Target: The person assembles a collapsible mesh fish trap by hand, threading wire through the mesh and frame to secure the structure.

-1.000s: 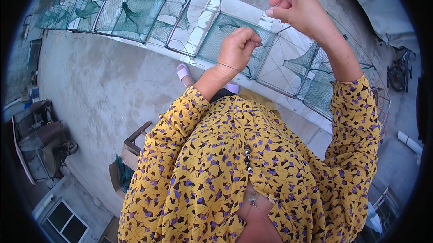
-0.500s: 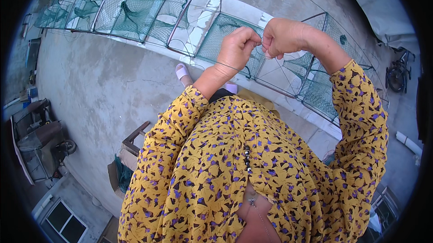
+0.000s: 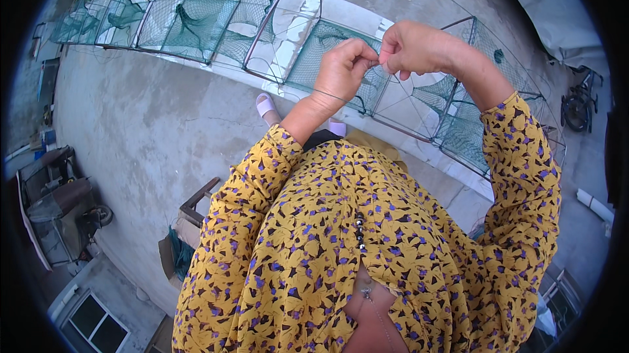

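Both my hands meet over a long green mesh net trap (image 3: 196,29) stretched across frames of thin dark rods. My left hand (image 3: 342,68) is closed in a pinch, thumb against forefinger. Right beside it, my right hand (image 3: 416,50) pinches too, its wrist bent and fingertips touching or nearly touching the left ones. Between them seems to be a thin cord, mostly hidden by the fingers. A fine dark line (image 3: 331,96) passes across my left wrist. Under my hands lies a mesh panel (image 3: 308,58) of the trap, with a rod frame (image 3: 403,128) along its near side.
Pale slabs (image 3: 341,9) lie under the trap on a concrete floor (image 3: 164,104). At left stand a three-wheeled vehicle (image 3: 62,205) and, nearer, a wooden stool (image 3: 196,202) by a box with green netting (image 3: 180,251). A bicycle (image 3: 578,104) and a grey cover (image 3: 547,9) are at right.
My right hand has risen slightly and turned, its fingertips now closer to the left hand's. My left hand stays almost in place.
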`<control>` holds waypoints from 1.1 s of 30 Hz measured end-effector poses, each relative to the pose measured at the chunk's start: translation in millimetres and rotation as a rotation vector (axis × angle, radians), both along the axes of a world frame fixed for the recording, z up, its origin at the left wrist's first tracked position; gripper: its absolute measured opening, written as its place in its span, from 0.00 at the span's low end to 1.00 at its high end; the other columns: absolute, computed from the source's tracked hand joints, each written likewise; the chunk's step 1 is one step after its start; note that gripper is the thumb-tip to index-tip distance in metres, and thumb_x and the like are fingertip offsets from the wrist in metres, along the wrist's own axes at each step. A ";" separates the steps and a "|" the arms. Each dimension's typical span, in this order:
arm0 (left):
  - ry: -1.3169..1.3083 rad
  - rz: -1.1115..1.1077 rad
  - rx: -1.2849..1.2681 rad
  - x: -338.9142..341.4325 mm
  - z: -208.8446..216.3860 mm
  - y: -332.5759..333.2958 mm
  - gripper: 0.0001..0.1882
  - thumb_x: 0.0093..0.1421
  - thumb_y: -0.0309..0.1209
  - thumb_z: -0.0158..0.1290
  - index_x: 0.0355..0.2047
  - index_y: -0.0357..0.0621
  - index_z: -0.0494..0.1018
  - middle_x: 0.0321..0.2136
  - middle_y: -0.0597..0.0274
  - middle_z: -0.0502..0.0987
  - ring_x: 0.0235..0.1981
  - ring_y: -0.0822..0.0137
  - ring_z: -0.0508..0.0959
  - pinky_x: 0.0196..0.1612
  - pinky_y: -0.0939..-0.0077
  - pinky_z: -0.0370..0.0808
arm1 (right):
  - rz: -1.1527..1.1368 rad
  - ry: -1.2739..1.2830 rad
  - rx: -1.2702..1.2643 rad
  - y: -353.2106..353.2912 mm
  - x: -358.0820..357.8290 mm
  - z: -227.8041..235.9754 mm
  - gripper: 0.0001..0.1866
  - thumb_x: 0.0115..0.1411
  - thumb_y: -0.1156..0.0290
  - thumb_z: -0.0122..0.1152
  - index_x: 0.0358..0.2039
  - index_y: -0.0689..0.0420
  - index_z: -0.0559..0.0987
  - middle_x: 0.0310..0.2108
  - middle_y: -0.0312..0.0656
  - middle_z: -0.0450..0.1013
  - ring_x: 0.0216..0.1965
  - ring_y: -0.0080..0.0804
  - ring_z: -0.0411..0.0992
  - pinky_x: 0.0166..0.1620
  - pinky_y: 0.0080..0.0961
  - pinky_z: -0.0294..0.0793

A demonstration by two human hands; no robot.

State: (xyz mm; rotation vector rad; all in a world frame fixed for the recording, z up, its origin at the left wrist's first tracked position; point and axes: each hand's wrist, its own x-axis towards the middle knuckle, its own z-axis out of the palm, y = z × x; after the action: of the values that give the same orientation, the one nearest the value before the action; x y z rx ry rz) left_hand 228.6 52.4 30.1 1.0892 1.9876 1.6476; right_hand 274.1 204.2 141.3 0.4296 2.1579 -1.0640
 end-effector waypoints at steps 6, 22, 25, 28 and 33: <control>-0.021 -0.048 0.010 3.2 3.9 5.1 0.05 0.51 0.14 0.50 0.26 0.36 0.69 0.26 0.62 0.72 0.30 0.72 0.76 0.33 0.81 0.73 | -0.520 0.398 -0.214 8.0 -13.1 -0.6 0.09 0.57 0.70 0.46 0.36 0.61 0.70 0.31 0.42 0.74 0.27 0.23 0.73 0.26 0.16 0.71; -0.153 0.038 -0.268 2.2 36.6 14.5 0.09 0.51 0.28 0.57 0.23 0.39 0.69 0.18 0.67 0.73 0.22 0.78 0.74 0.25 0.84 0.69 | -0.612 0.795 -0.260 5.2 -24.1 -11.2 0.07 0.55 0.74 0.45 0.32 0.64 0.66 0.27 0.45 0.73 0.28 0.27 0.74 0.34 0.22 0.76; -0.240 0.033 -0.189 2.5 27.2 18.2 0.07 0.51 0.26 0.57 0.23 0.38 0.69 0.19 0.67 0.74 0.22 0.79 0.74 0.25 0.85 0.69 | -0.660 1.018 -0.189 7.0 -22.8 -5.9 0.05 0.52 0.73 0.48 0.27 0.62 0.67 0.26 0.43 0.74 0.27 0.28 0.74 0.32 0.23 0.75; -0.216 0.059 -0.152 1.8 24.7 20.4 0.07 0.51 0.24 0.57 0.25 0.38 0.68 0.20 0.67 0.74 0.22 0.79 0.74 0.25 0.86 0.69 | -0.861 1.007 -0.474 9.4 -23.1 -4.8 0.08 0.55 0.76 0.52 0.35 0.64 0.71 0.27 0.45 0.73 0.24 0.29 0.74 0.29 0.22 0.75; -0.264 0.079 -0.166 3.3 22.2 16.3 0.07 0.52 0.24 0.56 0.25 0.37 0.67 0.22 0.66 0.74 0.24 0.77 0.75 0.25 0.86 0.70 | -0.723 0.863 -0.608 12.0 -7.7 33.1 0.07 0.56 0.71 0.56 0.33 0.61 0.72 0.27 0.43 0.74 0.25 0.27 0.75 0.29 0.21 0.76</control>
State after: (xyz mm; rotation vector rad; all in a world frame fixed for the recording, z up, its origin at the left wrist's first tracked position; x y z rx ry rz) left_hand 231.9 68.7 52.4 0.7031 1.9724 1.5420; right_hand 266.4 216.2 174.4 0.5259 2.2011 -2.5981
